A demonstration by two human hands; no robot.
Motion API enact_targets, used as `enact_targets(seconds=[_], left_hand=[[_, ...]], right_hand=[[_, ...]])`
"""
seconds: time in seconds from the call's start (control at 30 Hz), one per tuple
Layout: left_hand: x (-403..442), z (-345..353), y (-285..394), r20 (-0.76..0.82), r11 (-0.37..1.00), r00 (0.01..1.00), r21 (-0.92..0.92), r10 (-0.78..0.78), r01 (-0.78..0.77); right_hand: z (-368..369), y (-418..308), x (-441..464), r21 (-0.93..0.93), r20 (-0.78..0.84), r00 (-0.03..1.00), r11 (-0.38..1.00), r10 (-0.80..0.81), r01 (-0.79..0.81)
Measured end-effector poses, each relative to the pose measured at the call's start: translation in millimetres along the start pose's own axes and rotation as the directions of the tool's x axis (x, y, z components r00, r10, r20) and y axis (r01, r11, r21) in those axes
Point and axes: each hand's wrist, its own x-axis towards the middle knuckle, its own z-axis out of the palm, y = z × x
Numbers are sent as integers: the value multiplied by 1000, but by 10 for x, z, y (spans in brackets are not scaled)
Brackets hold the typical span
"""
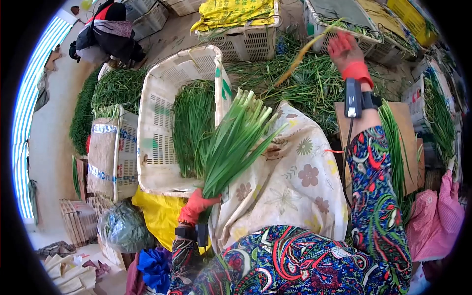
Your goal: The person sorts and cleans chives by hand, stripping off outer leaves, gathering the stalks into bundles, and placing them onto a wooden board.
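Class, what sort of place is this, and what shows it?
Probably a vegetable sorting or packing area: long green leaves lie in a white crate, loose greens litter the floor, and the gloved left hand holds a leafy bunch.

It is bright, most of all at the striped sheet (28,123); round black edges bend things.

Left hand (196,202) and right hand (345,51) are covered by coral-red gloves (358,73). Just behind each, a black box (351,98) is worn, with dark wrist strap (372,101); a black cable (348,152) is attached behind the right. Farther back, navy sleeves (376,191) and matching top (295,255) are patterned with red, green, white swirls.
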Motion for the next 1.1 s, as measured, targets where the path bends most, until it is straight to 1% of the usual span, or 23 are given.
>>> enact_targets(seconds=[0.07, 0.1, 0.13, 0.17, 0.2, 0.23, 0.27, 0.3, 0.4, 0.5, 0.6, 0.63, 0.73, 0.77, 0.8, 0.83, 0.87, 0.93, 0.97, 1.0, 1.03, 1.07, 1.1], left_hand=[[59, -57, -41, 68, 1000, 998, -11, 9, -9], [75, -61, -50, 95, 1000, 995, -30, 11, -8], [74, -45, -69, 118, 999, 993, -51, 5, 1], [58, -26, -28, 129, 995, 990, -91, 59, -48], [41, -27, -46, 125, 992, 991, -122, 42, -27], [35, -40, -61, 125, 989, 992, -147, 25, -6], [61, -56, -49, 127, 985, 992, -170, 16, 6], [74, -76, -39, 157, 990, 987, -138, -12, 34], [68, -79, -9, 169, 993, 985, -104, -44, 62], [39, -51, 33, 146, 992, 989, -115, -35, 52], [42, -40, 49, 173, 992, 985, -128, 3, 19], [45, -33, 66, 188, 991, 982, -136, 18, 8], [36, -27, 72, 163, 995, 987, -97, 7, 8], [38, -31, 60, 168, 993, 986, -118, -2, 22], [41, -43, 38, 171, 990, 985, -139, -11, 35], [41, -52, 14, 173, 986, 985, -162, -20, 48], [40, -51, -15, 162, 989, 987, -143, -1, 25], [71, -62, -39, 148, 995, 988, -98, 45, -31], [95, -75, -40, 154, 997, 987, -76, 39, -27], [103, -82, -56, 160, 998, 987, -55, 30, -21], [103, -83, -69, 162, 999, 987, -34, 15, -10], [104, -77, -59, 131, 999, 991, -37, 2, 3], [86, -70, -48, 98, 999, 995, -38, -18, 22]], right_hand=[[-18, 102, -224, -276, -301, 946, 938, 122, -209], [-49, 254, -223, -250, -424, 883, 911, 201, -328], [-321, 410, -283, -471, -110, 976, 854, 190, -220], [-243, 544, -507, -443, -99, 971, 864, 220, -241], [-304, 743, -708, -614, 61, 955, 765, 290, -193], [-342, 877, -775, -789, 45, 859, 545, 510, -282], [-484, 1099, -791, -891, 55, 775, 381, 630, -247], [-203, 1027, -1219, -949, 113, 765, 298, 634, -107], [-584, 1573, -1106, -902, 427, 534, 383, 730, 198], [-294, 1543, -1290, -919, 380, 592, 364, 711, 154], [-232, 1543, -1321, -943, 276, 711, 327, 647, 69], [-128, 1498, -1361, -983, 168, 751, 169, 639, 76], [-269, 1412, -1077, -830, 329, 791, 557, 516, -18], [-269, 1297, -959, -697, 334, 862, 716, 381, -46], [-281, 1150, -799, -532, 306, 920, 846, 244, -48], [-495, 949, -398, -226, 242, 958, 969, 156, -101], [-667, 814, -87, 103, 151, 984, 988, 95, -112], [-437, 565, -263, -38, -202, 971, 990, 124, -134], [-408, 606, -383, -221, -136, 974, 953, 181, -208], [-385, 716, -516, -494, -25, 983, 852, 182, -170], [-139, 761, -786, -659, 120, 960, 744, 253, -114], [-156, 872, -833, -710, 438, 831, 699, 342, 87], [90, 913, -1091, -821, 471, 772, 532, 428, 206]])
